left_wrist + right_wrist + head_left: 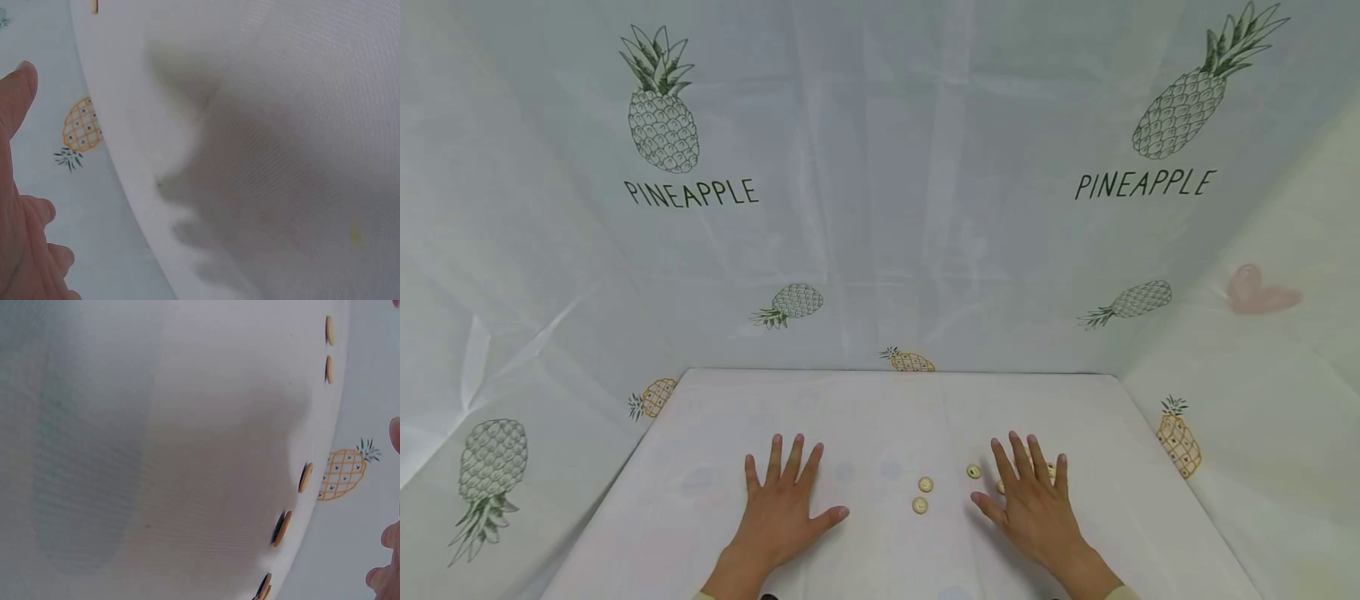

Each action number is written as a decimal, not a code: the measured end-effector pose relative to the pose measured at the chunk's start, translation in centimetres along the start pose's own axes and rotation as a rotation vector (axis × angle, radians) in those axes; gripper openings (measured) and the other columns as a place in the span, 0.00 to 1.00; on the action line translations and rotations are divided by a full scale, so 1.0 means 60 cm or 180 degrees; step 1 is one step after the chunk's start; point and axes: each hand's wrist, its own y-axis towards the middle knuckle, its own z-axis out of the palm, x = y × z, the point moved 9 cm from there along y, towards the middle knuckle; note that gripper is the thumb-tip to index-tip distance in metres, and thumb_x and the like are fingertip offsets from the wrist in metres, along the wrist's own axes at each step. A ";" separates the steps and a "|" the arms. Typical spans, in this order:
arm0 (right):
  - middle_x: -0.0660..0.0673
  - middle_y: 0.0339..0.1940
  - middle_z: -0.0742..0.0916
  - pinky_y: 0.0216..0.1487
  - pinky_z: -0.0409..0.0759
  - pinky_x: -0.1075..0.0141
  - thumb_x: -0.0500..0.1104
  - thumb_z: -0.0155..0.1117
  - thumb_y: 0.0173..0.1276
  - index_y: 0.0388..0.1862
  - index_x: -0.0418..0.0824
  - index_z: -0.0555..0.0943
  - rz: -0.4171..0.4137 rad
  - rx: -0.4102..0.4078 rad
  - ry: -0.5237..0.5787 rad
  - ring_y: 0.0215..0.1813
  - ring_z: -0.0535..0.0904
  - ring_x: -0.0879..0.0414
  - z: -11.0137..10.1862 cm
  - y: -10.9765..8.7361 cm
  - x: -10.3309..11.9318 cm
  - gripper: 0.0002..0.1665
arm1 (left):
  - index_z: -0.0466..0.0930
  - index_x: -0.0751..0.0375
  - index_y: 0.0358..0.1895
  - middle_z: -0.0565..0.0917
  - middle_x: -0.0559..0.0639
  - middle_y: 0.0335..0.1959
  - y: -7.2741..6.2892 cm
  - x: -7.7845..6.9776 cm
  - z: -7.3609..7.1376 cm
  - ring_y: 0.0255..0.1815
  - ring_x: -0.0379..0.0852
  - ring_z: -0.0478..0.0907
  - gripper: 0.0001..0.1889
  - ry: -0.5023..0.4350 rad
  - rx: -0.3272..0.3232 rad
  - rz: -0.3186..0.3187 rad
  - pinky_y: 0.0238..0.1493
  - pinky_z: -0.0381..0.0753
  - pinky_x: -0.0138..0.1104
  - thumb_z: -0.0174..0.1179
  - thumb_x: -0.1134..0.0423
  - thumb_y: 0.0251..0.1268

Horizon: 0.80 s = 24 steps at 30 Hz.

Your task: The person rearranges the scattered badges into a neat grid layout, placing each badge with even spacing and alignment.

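My left hand [778, 510] is held palm down above the left half of the white table, fingers straight and spread, with nothing in it. Toward the right, my right hand [1036, 510] hovers the same way, also holding nothing. Two small round tan wooden discs [926, 484] with dark markings lie between the hands. Another disc [973, 472] sits just beyond the right thumb. More lie around and beneath the right fingers, one disc [1051, 471] partly covered by them. In the right wrist view several discs [282, 529] lie flat along the table's far part.
White cloth covers the table [865, 408]. Pale curtains printed with pineapples [662, 129] and lettering hang behind it and along both sides. A faint red heart print [1262, 290] shows on the right-hand curtain. Both hands cast soft shadows on the cloth.
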 end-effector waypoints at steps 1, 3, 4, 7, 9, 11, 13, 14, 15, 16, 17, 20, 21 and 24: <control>0.33 0.85 0.63 0.76 0.45 0.24 0.75 0.55 0.75 0.84 0.44 0.64 -0.0004 -0.0007 0.0004 0.85 0.53 0.30 0.000 -0.001 0.000 0.51 | 0.62 0.51 0.83 0.57 0.61 0.85 0.000 -0.001 0.000 0.87 0.70 0.41 0.52 -0.0011 -0.0008 0.0011 0.75 0.35 0.75 0.57 0.21 0.63; 0.33 0.85 0.64 0.76 0.46 0.24 0.74 0.55 0.75 0.84 0.43 0.64 -0.0020 -0.0023 0.0011 0.85 0.53 0.30 0.001 -0.002 -0.001 0.51 | 0.63 0.51 0.82 0.57 0.62 0.85 0.000 -0.003 0.001 0.87 0.70 0.42 0.52 -0.0023 -0.0038 0.0028 0.75 0.35 0.75 0.58 0.22 0.63; 0.32 0.85 0.64 0.76 0.47 0.25 0.74 0.56 0.75 0.83 0.43 0.65 -0.0028 -0.0033 0.0013 0.85 0.54 0.29 0.001 -0.002 -0.002 0.51 | 0.63 0.51 0.82 0.57 0.62 0.85 0.000 -0.004 0.001 0.87 0.70 0.42 0.52 -0.0031 -0.0046 0.0033 0.75 0.35 0.75 0.58 0.22 0.63; 0.31 0.83 0.66 0.76 0.51 0.26 0.71 0.59 0.75 0.82 0.41 0.67 -0.0067 -0.0111 0.0047 0.84 0.57 0.29 0.001 -0.001 -0.006 0.49 | 0.65 0.52 0.81 0.59 0.63 0.84 0.002 -0.009 0.002 0.87 0.70 0.44 0.50 -0.0064 -0.0105 0.0058 0.75 0.38 0.74 0.59 0.23 0.63; 0.30 0.80 0.70 0.75 0.56 0.27 0.67 0.64 0.74 0.79 0.38 0.69 -0.0124 -0.0217 0.0064 0.81 0.62 0.30 -0.002 -0.001 -0.009 0.47 | 0.67 0.52 0.80 0.62 0.63 0.83 0.005 -0.017 0.006 0.86 0.70 0.46 0.49 -0.0092 -0.0136 0.0086 0.76 0.41 0.74 0.60 0.24 0.63; 0.30 0.75 0.75 0.72 0.63 0.30 0.62 0.69 0.72 0.75 0.35 0.73 -0.0175 -0.0358 0.0076 0.76 0.68 0.30 -0.008 0.000 -0.012 0.44 | 0.70 0.53 0.78 0.65 0.63 0.81 0.010 -0.028 0.012 0.85 0.70 0.51 0.47 -0.0127 -0.0157 0.0143 0.76 0.45 0.73 0.62 0.26 0.63; 0.31 0.70 0.78 0.67 0.70 0.33 0.57 0.73 0.70 0.70 0.32 0.76 -0.0208 -0.0473 0.0092 0.70 0.73 0.32 -0.014 0.000 -0.015 0.41 | 0.72 0.53 0.76 0.69 0.61 0.78 0.014 -0.044 0.021 0.82 0.68 0.56 0.45 -0.0121 -0.0169 0.0224 0.75 0.51 0.70 0.63 0.28 0.64; 0.32 0.67 0.80 0.64 0.73 0.34 0.55 0.75 0.69 0.68 0.32 0.77 -0.0217 -0.0525 0.0094 0.66 0.75 0.32 -0.017 0.000 -0.017 0.38 | 0.74 0.53 0.74 0.72 0.60 0.75 0.016 -0.053 0.024 0.80 0.66 0.60 0.43 -0.0119 -0.0189 0.0273 0.74 0.54 0.69 0.65 0.29 0.63; 0.33 0.64 0.81 0.61 0.75 0.36 0.54 0.76 0.68 0.65 0.32 0.78 -0.0214 -0.0559 0.0100 0.64 0.76 0.33 -0.019 0.001 -0.020 0.36 | 0.76 0.53 0.72 0.74 0.58 0.72 0.018 -0.062 0.028 0.77 0.64 0.63 0.40 -0.0113 -0.0203 0.0324 0.73 0.57 0.67 0.66 0.30 0.64; 0.34 0.62 0.81 0.58 0.76 0.38 0.52 0.76 0.68 0.63 0.32 0.79 -0.0203 -0.0578 0.0117 0.62 0.77 0.34 -0.021 0.001 -0.022 0.34 | 0.77 0.52 0.69 0.76 0.56 0.69 0.020 -0.071 0.032 0.73 0.62 0.66 0.38 -0.0107 -0.0226 0.0377 0.70 0.61 0.65 0.68 0.32 0.63; 0.35 0.60 0.82 0.56 0.77 0.39 0.51 0.77 0.67 0.62 0.32 0.80 -0.0199 -0.0596 0.0128 0.60 0.78 0.35 -0.022 0.002 -0.024 0.32 | 0.79 0.52 0.66 0.77 0.54 0.65 0.023 -0.080 0.036 0.69 0.60 0.68 0.35 -0.0082 -0.0235 0.0431 0.68 0.63 0.63 0.69 0.34 0.63; 0.36 0.57 0.82 0.52 0.79 0.42 0.49 0.78 0.67 0.58 0.34 0.81 -0.0206 -0.0615 0.0147 0.56 0.79 0.38 -0.023 0.006 -0.028 0.28 | 0.82 0.50 0.58 0.79 0.48 0.55 0.029 -0.104 0.053 0.60 0.54 0.71 0.27 -0.0078 -0.0198 0.0574 0.61 0.66 0.58 0.73 0.40 0.62; 0.36 0.56 0.83 0.51 0.79 0.43 0.49 0.78 0.66 0.57 0.34 0.82 -0.0215 -0.0623 0.0145 0.55 0.79 0.38 -0.024 0.007 -0.028 0.28 | 0.82 0.49 0.56 0.79 0.47 0.53 0.032 -0.111 0.061 0.58 0.52 0.71 0.24 -0.0084 -0.0143 0.0609 0.60 0.67 0.57 0.73 0.42 0.63; 0.36 0.53 0.83 0.49 0.80 0.45 0.47 0.80 0.65 0.54 0.34 0.83 -0.0228 -0.0644 0.0140 0.52 0.79 0.39 -0.023 0.011 -0.029 0.26 | 0.83 0.48 0.55 0.79 0.45 0.50 0.040 -0.134 0.083 0.55 0.49 0.71 0.21 -0.0142 0.0037 0.0722 0.58 0.67 0.55 0.74 0.44 0.63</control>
